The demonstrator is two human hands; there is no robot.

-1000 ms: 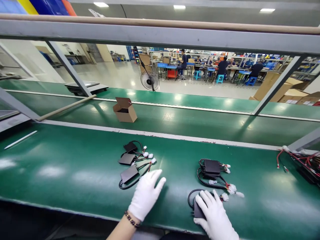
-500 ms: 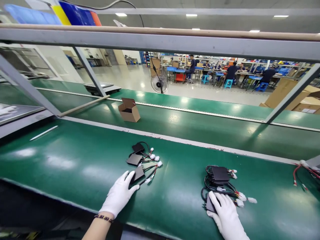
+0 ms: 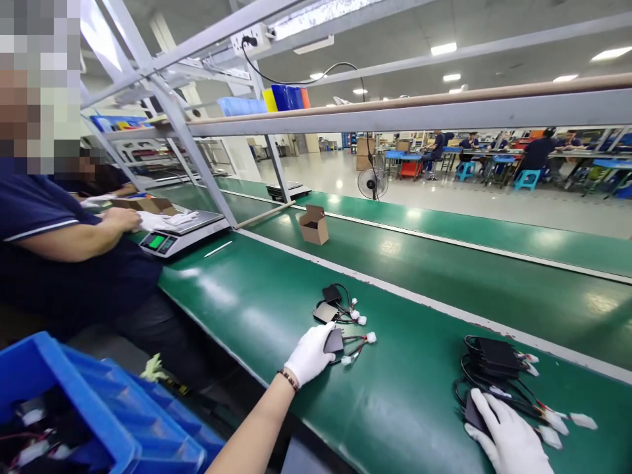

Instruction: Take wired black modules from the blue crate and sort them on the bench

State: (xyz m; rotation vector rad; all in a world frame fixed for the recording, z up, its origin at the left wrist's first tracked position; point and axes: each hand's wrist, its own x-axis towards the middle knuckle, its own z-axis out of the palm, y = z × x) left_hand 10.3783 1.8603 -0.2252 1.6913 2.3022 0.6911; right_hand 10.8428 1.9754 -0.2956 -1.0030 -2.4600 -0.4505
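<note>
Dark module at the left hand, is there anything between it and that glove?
Nothing visible: the left hand touches the dark module directly. A second module lies close beyond the fingertips, but not between; the white connectors are on the side away from the glove.

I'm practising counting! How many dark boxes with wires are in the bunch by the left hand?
3: the near box in the left hand, the middle box just beyond it, and the far box behind that. More could hide underneath.

Carton (image 3: 314, 230) behind the left modules (image 3: 326, 313)
</note>
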